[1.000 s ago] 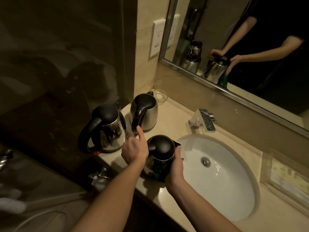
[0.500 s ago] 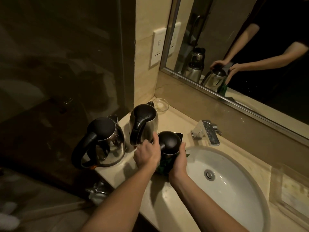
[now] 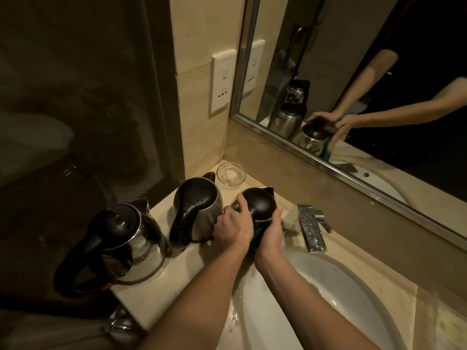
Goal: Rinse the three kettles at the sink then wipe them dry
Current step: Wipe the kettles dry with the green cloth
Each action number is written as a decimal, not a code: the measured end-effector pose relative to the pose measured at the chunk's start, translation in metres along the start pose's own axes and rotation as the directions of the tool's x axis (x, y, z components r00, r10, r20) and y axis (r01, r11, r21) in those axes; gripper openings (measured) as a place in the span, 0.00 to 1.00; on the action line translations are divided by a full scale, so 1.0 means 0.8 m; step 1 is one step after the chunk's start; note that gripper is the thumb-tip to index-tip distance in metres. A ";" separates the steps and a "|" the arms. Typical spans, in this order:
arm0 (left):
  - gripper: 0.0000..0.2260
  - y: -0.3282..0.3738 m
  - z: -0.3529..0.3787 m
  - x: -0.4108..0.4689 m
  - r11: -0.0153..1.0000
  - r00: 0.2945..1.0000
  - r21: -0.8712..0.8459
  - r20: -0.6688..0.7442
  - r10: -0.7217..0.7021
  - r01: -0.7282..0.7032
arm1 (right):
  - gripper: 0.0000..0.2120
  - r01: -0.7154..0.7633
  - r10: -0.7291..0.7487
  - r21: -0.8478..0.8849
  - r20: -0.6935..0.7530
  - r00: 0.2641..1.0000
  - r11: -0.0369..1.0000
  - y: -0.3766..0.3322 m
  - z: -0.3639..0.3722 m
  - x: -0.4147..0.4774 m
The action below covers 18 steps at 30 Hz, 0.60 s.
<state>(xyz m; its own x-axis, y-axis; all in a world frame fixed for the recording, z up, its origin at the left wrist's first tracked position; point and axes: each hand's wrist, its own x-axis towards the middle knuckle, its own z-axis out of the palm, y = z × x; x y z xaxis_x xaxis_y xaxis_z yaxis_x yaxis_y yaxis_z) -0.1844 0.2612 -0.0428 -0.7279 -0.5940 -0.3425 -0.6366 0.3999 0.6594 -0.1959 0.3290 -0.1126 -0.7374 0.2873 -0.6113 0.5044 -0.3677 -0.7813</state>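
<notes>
Black-lidded, steel-bodied, the third kettle stood on the surface between the middle kettle and the faucet. The left hand clamped its handle. The right hand cupped a green cloth against its side. A glass dish sat behind, and the sink lay nearer.

Dim warm light. Steel-framed mirror on back wall. Left of mirror: beige tiled wall with white outlet; further left, dark glass partition. Below mirror: beige stone counter.
</notes>
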 end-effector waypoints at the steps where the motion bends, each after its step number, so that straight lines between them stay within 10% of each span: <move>1: 0.34 0.007 0.003 0.004 1.000 1.000 -0.008 -0.001 -0.009 0.009 | 0.49 -0.005 0.005 -0.014 0.009 1.000 1.000 -0.020 0.004 -0.015; 4: 0.33 0.023 0.010 0.010 0.999 0.999 -0.030 0.002 -0.036 0.036 | 0.33 -0.018 0.017 0.013 0.046 0.999 1.000 -0.054 0.006 -0.027; 8: 0.33 0.028 0.008 0.014 0.997 0.999 -0.068 0.033 -0.035 0.037 | 0.48 -0.046 0.043 0.046 0.064 0.997 0.998 -0.050 -0.001 -0.015; 12: 0.33 0.020 -0.005 0.011 0.996 0.995 -0.089 0.097 0.000 0.008 | 0.37 -0.048 0.048 -0.003 0.061 0.997 0.999 -0.049 -0.008 -0.046; 18: 0.23 -0.018 -0.061 0.008 0.931 0.926 0.135 -0.125 0.355 -0.339 | 0.37 -0.059 0.064 -0.056 0.100 0.993 0.997 -0.014 -0.020 -0.091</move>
<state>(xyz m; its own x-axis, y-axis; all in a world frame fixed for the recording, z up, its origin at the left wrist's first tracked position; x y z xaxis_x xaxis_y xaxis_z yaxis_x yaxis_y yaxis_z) -0.1677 0.2177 -0.0219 -0.8688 -0.4952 0.0004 -0.3803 0.6679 0.6397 -0.1408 0.3261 -0.0616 -0.7449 0.1730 -0.6444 0.5712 -0.3338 -0.7499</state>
